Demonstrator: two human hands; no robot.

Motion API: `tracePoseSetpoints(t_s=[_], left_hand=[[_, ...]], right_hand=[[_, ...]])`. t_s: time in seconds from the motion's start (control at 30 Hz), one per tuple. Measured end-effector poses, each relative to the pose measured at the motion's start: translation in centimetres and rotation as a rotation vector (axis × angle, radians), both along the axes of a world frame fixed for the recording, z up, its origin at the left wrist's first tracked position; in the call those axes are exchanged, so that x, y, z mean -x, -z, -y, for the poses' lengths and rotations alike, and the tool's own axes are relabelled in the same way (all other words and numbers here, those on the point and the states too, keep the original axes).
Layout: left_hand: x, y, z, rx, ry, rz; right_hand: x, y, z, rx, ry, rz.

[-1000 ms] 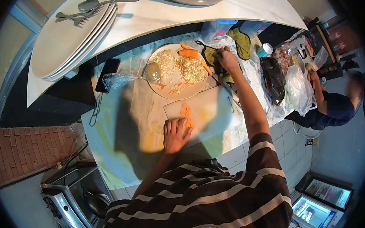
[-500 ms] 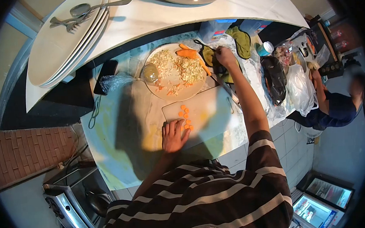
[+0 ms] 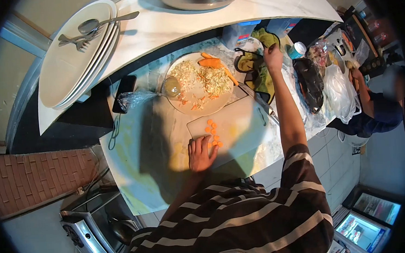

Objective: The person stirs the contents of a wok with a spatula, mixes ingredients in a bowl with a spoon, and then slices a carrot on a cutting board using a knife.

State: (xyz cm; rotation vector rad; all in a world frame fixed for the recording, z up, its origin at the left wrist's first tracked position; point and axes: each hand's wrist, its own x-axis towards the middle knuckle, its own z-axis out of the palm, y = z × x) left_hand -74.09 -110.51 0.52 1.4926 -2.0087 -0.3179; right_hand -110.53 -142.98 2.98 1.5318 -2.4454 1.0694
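1. Now the right hand point(image 3: 272, 55) has travelled: a moment ago it was at the dark part of the green cloth point(image 3: 255, 74), just beside the plate point(image 3: 179, 107). It sits farther toward the upper right, at the cloth's top edge, near a white-capped bottle point(image 3: 296, 50).
2. Its grip is curled over the cloth, but I cannot tell whether the fingers are pinched on the fabric or only resting there.
3. The left hand point(image 3: 200, 154) has not shifted on the cutting board point(image 3: 239, 129). It lies at the lower left corner with the grip spread flat, fingers apart and holding nothing.
4. The carrot slices point(image 3: 213, 134) are in a loose cluster on the board, just off the left fingertips. A bigger carrot piece point(image 3: 210, 62) rests at the top of the plate, above the shredded vegetable.
5. So the cutting spot is idle and only the far arm is working.
6. Edges: the board's lower side runs close to the front edge of the surface point(image 3: 139, 149), and the left wrist crosses that edge. A long knife-like tool point(image 3: 256, 100) lies along the board's upper right side, under the outstretched arm.
7. Room: bare surface opens left of the board. The right of the frame is crowded with plastic bags point(image 3: 339, 90), and another person point(image 3: 377, 109) sits beyond them.
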Motion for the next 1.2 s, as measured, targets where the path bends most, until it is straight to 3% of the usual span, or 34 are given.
tracePoseSetpoints(t_s=[0.03,0.1,0.17,0.2,0.27,0.3,0.37,0.53,0.63,0.77,0.83,0.9,0.93,1.0,1.07,1.2], left_hand=[[0.2,-0.3,-0.1,-0.005,0.001,-0.010],[0.0,-0.8,0.0,-0.038,0.015,-0.032],[0.0,-1.2,0.0,-0.075,0.020,-0.044],[0.0,-1.3,-0.1,-0.104,0.029,-0.050],[0.0,-1.0,-0.2,-0.088,0.026,-0.037],[0.0,-1.1,-0.1,-0.072,0.018,-0.023],[0.0,-1.1,0.0,-0.072,0.020,-0.025],[0.0,-1.0,0.0,-0.073,0.034,-0.011],[0.0,-1.1,-0.1,-0.086,0.021,-0.064],[-0.1,-1.1,-0.1,-0.098,0.024,-0.058],[-0.1,-1.2,-0.1,-0.080,0.028,-0.033],[0.0,-1.4,-0.1,-0.083,0.028,-0.041],[0.1,-1.4,-0.2,-0.085,0.036,-0.044],[0.2,-1.5,-0.1,-0.092,0.021,-0.031],[0.3,-1.2,0.0,-0.060,0.015,-0.019],[0.2,-1.3,-0.1,-0.085,0.030,-0.033]], right_hand=[[-0.4,-1.2,-1.0,-0.005,0.001,-0.010],[-2.6,-2.4,-3.5,0.040,-0.491,0.055],[-4.4,-1.2,-5.4,-0.330,-0.744,0.450],[-5.4,-0.6,-6.4,-0.392,-0.746,0.560],[-5.6,1.6,-6.5,-0.260,-0.721,0.241],[-5.9,1.6,-6.5,-0.255,-0.721,0.245],[-6.8,1.7,-6.5,-0.105,-0.530,0.037],[-7.5,1.7,-5.1,0.035,-0.372,-0.024],[-7.9,1.5,-5.7,-0.038,-0.568,0.269],[-5.6,1.1,-6.8,-0.243,-0.626,0.421],[-4.0,-3.0,-8.9,-0.592,-0.841,0.666],[-0.8,-4.9,-10.1,0.168,-1.136,1.266],[-0.4,-5.2,-10.9,0.729,-0.822,1.935],[-3.0,-6.8,-14.0,0.759,-0.759,2.159],[-4.1,-5.8,-15.9,0.313,-0.880,1.938],[-5.5,-5.2,-19.0,-0.030,-0.806,1.700]])
